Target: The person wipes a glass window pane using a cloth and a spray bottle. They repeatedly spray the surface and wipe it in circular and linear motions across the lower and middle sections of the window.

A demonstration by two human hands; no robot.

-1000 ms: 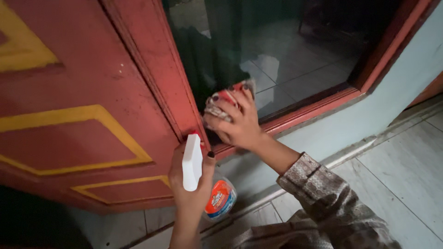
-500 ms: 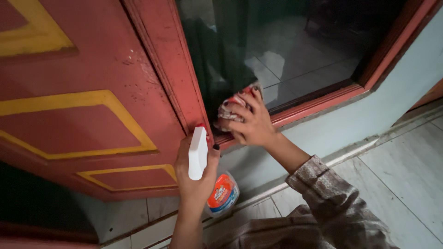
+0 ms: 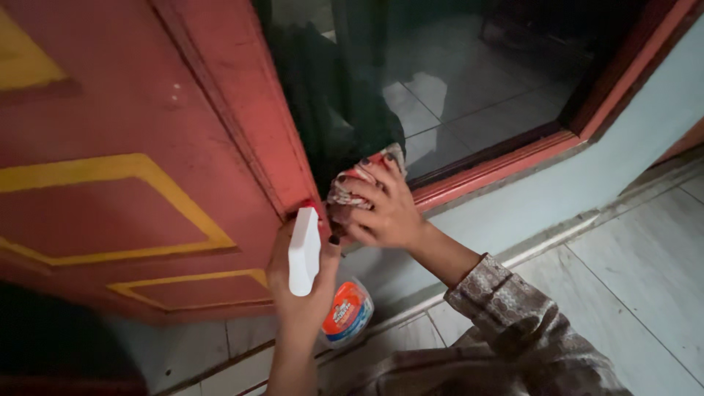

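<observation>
while the left hand (image 3: 304, 290) is wrapped around the neck of a spray bottle (image 3: 345, 312), its fingers closed tight on it, the bottle's white trigger head (image 3: 303, 249) stands above the knuckles with a small red nozzle tip at its top, just beside the lower corner of the window. below the hand the clear, rounded body of the bottle shows a label in orange-red and blue with a white band; its lettering is too small to read from this view. the right hand (image 3: 385, 213) is spread flat with fingers pressing a crumpled patterned cloth (image 3: 356, 180) against the dark window glass (image 3: 455, 81) at its lower left corner, so that hand holds the cloth against the pane rather than gripping it in a fist. dark nail polish shows on the fingertips of both hands. a patterned sleeve (image 3: 513, 323) covers the right forearm. left of the glass stands a red wooden door (image 3: 132, 191) with yellow outlined panels, and a red frame (image 3: 506, 165) runs under and beside the pane. beneath the frame is a pale blue-grey wall (image 3: 623, 139), and light floor tiles (image 3: 638, 279) lie at the lower right.
</observation>
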